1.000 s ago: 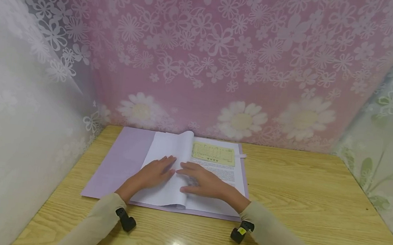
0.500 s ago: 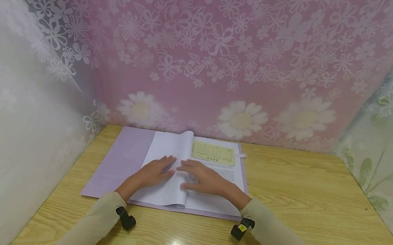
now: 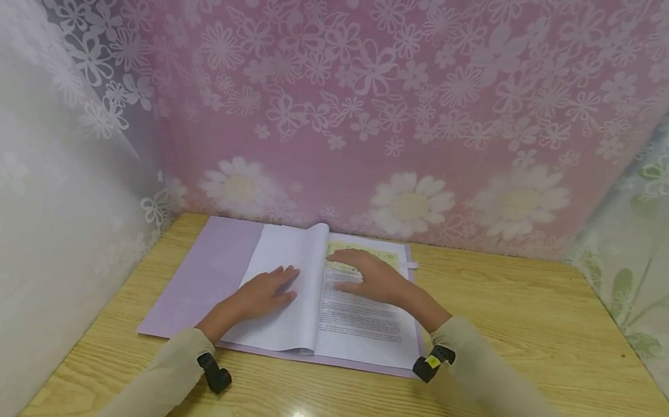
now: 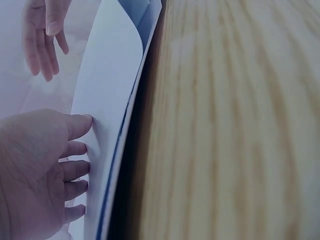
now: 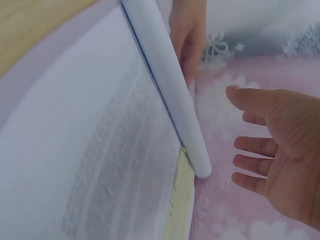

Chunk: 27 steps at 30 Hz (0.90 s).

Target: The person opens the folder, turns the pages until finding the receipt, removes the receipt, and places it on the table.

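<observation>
A purple folder (image 3: 203, 276) lies spread on the table, holding white sheets. The turned-over pages (image 3: 283, 247) curve up into a rounded fold along the middle. My left hand (image 3: 262, 297) rests on these pages with fingers extended and pressed flat. My right hand (image 3: 373, 277) hovers over the printed page (image 3: 358, 325), its fingers apart and holding nothing. A yellow slip (image 3: 391, 256) with a printed grid lies at the top of that page, partly covered by the right hand. In the right wrist view the right hand (image 5: 292, 150) is clear of the fold (image 5: 170, 90).
The wooden table (image 3: 519, 326) extends right of the folder. A small white tab (image 3: 411, 265) sticks out at the folder's right edge. Pink floral fabric (image 3: 380, 138) hangs behind the table, with pale sheets on both sides.
My right hand has lifted off the fold and moved up and right, over the yellow slip, uncovering more printed text. My left hand and the folder have stayed put.
</observation>
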Available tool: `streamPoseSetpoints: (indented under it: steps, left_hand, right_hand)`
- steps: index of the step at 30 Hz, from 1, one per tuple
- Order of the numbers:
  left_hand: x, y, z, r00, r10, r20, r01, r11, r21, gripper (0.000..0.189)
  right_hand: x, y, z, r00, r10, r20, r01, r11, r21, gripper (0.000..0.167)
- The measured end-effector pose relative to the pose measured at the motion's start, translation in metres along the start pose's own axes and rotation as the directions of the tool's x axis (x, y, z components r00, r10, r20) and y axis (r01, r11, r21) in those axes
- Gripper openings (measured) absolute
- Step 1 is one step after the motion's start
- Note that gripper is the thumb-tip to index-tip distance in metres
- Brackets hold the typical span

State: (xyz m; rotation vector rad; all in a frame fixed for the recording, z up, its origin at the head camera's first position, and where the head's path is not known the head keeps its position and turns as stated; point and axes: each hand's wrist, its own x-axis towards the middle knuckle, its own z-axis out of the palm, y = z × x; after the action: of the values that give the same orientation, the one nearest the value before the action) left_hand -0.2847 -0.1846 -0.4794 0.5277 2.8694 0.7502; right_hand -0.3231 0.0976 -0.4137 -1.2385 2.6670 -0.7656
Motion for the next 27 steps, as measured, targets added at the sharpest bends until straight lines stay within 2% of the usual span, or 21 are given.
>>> streamPoseSetpoints:
  steps: [6,13,20,27]
  left_hand:
    - [0.001,-0.003,0.001,1.0,0.021,0.008,-0.021,1.0,-0.009,0.06]
    - [-0.002,0.0,-0.003,0.999,0.021,0.043,-0.019,0.999,-0.031,0.063]
    - [-0.003,0.001,-0.004,0.998,0.001,0.058,0.001,0.999,-0.04,0.068]
    - [-0.003,0.003,-0.004,0.998,-0.004,0.057,0.007,0.999,-0.051,0.068]
  right_hand:
    - [-0.003,0.03,-0.023,0.995,0.056,-0.081,-0.055,0.998,0.012,0.059]
    - [-0.015,0.069,-0.037,0.983,0.148,-0.11,-0.142,0.988,0.066,0.062]
    - [-0.021,0.097,-0.04,0.972,0.189,-0.136,-0.176,0.979,0.106,0.058]
    - [-0.022,0.117,-0.033,0.968,0.184,-0.172,-0.154,0.973,0.172,0.058]
